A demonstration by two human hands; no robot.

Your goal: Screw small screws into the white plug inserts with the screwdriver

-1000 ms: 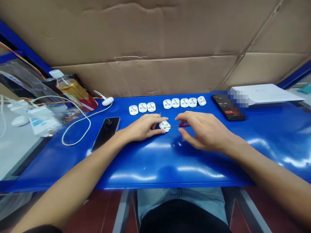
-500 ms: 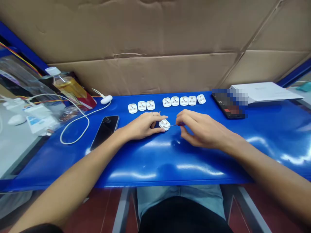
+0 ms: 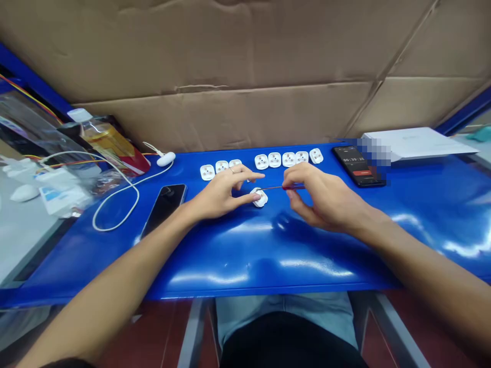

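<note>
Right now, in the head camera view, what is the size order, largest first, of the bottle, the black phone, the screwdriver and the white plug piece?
The clear plastic bottle and the black smartphone look about equal, so I cannot rank them. Next, the red-gripped screwdriver. Smallest, the white plug piece.

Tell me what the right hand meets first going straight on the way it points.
The right hand would likely meet the white plug first, at the screwdriver tip; depth is unclear.
</note>
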